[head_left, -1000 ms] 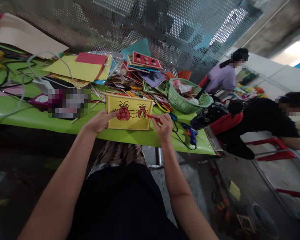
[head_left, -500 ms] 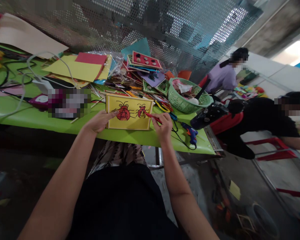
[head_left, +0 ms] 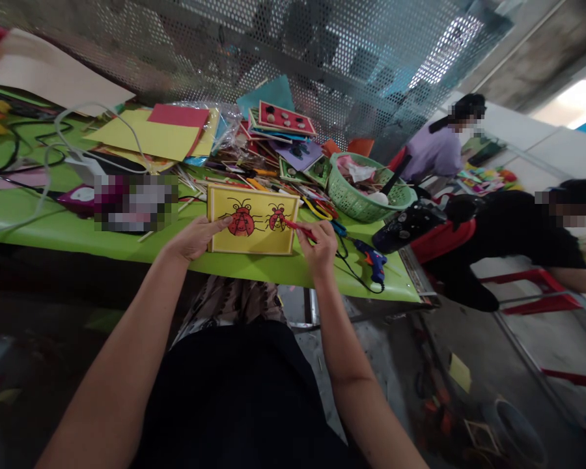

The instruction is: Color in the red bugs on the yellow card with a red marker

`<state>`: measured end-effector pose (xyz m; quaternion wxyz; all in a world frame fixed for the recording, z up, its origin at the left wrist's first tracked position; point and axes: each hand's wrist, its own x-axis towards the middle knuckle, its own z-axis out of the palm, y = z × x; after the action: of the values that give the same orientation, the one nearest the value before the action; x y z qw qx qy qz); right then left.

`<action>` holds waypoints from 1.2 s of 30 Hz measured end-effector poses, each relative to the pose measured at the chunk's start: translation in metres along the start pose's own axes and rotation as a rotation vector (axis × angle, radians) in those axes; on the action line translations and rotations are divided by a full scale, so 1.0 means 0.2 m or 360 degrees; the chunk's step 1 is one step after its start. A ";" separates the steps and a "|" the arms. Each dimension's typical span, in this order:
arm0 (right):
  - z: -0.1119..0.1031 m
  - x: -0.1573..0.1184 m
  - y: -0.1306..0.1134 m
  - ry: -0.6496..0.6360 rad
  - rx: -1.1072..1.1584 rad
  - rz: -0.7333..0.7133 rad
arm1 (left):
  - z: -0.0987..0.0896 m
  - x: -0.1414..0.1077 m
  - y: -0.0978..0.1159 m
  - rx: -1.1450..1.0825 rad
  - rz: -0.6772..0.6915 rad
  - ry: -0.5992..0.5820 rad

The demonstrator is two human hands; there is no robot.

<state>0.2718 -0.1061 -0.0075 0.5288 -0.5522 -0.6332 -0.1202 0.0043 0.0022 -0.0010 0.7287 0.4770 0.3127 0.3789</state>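
Note:
A yellow card (head_left: 252,242) with a pale frame bears two red ladybugs outlined in black, the larger one on the left. My left hand (head_left: 193,238) grips the card's left edge, its thumb lying on the front beside the larger ladybug. Pinched in my right hand (head_left: 318,242) is a red pen (head_left: 300,228), its tip at the right side of the smaller ladybug. The card is tilted up over the front part of the green table (head_left: 122,251).
Behind the card lie sticks, coloured paper (head_left: 151,133) and stacked framed cards (head_left: 286,120). To the right are a green basket (head_left: 354,203), a blue glue gun (head_left: 374,258) and a black bottle (head_left: 395,229). Two people sit beyond. Cables (head_left: 43,176) cross the left side.

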 end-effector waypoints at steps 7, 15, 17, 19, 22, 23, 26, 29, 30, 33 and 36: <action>-0.01 0.00 -0.01 -0.0026 0.0012 -0.0018 | 0.00 0.00 -0.01 -0.0009 -0.0001 -0.0015; -0.02 0.00 0.01 0.0044 0.0018 0.0006 | 0.01 -0.01 0.01 0.0034 0.0002 0.0046; -0.03 -0.01 0.01 0.0043 0.0019 0.0036 | 0.01 -0.01 0.01 0.0021 -0.0012 0.0045; -0.04 -0.01 0.00 0.0029 0.0020 0.0056 | 0.00 0.00 0.00 -0.0014 -0.0014 0.0035; -0.04 0.00 0.00 0.0004 0.0021 0.0054 | 0.00 0.00 0.00 -0.0053 -0.0015 0.0018; -0.04 0.00 0.00 -0.0007 0.0013 0.0058 | 0.00 0.00 0.00 -0.0055 -0.0021 0.0018; -0.03 0.00 0.00 -0.0033 0.0002 0.0068 | 0.01 -0.01 0.01 -0.0052 -0.0032 0.0038; -0.03 -0.01 0.00 -0.0050 0.0005 0.0075 | 0.01 -0.01 0.01 -0.0059 -0.0011 0.0037; -0.03 -0.01 0.00 -0.0060 0.0001 0.0079 | 0.01 -0.01 0.01 -0.0056 -0.0006 0.0025; -0.03 -0.01 0.00 -0.0091 0.0003 0.0077 | 0.00 -0.01 0.01 -0.0010 -0.0005 0.0008; -0.03 -0.01 -0.01 -0.0083 -0.0015 0.0067 | 0.00 -0.01 0.01 0.0020 -0.0011 0.0033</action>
<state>0.2737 -0.1119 -0.0055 0.5118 -0.5709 -0.6345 -0.0975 0.0037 0.0008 0.0012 0.7238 0.4765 0.3243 0.3793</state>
